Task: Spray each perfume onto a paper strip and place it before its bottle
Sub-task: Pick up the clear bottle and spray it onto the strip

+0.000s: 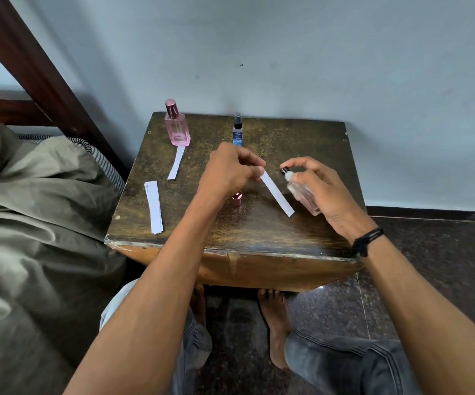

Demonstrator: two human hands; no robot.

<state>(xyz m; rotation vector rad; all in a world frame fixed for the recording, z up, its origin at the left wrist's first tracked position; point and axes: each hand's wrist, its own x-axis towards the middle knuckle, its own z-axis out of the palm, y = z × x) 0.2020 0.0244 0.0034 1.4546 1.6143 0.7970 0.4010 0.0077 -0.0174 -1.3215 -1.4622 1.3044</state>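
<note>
Your square wooden table [316,138], its top worn and mottled, backs onto the wall [316,67]. Bedding [31,195] crowds its left edge, and bare top lies at right. There are three bottles. The pink bottle [177,129] and slim blue bottle [237,129] stand at the rear. Your right hand [326,192] grips the tilted clear bottle [302,192]. Your left hand [230,172] pinches one paper strip [277,195] beside its nozzle. A second strip [176,162] lies before the pink bottle. Spare strips [153,206] are stacked centre left. One pink cap [237,198] stands mid-table.

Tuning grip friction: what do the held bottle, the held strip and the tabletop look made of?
Perfume bottle in the right hand: clear, glossy glass or hard plastic; pinkish liquid shows through. Paper strip pinched by the left hand: thin matte white paper, holding straight. Tabletop: dark wood, worn finish, scuffed, chipped edges.
</note>
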